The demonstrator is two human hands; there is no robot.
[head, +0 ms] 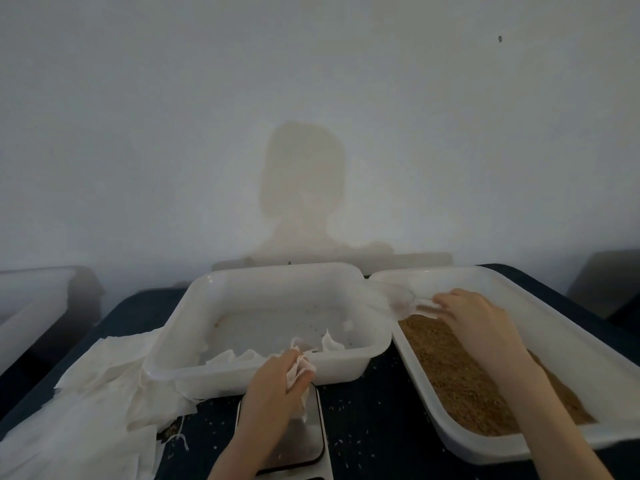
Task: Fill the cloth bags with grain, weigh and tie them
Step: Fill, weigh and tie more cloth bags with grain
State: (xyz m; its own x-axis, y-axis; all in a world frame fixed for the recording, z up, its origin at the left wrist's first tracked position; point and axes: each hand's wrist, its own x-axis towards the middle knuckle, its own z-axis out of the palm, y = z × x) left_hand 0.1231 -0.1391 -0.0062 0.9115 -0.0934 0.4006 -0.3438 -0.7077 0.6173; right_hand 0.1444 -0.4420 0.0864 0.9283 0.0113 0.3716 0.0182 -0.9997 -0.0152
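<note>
Tubs [346, 365]: 2; hands: 2, left hand [273, 382] gripping 1 cloth bag [298, 375].

One head-worn view looks forward and down, close over the scale [281, 441], facing the wall [311, 98] behind it.

I'm seeing glossy white plastic tubs [263, 372], a clear plastic scoop [403, 303], thin crumpled cloth bags [97, 386], brushed metal scale plate [298, 441], coarse brown grain [460, 375]
</note>
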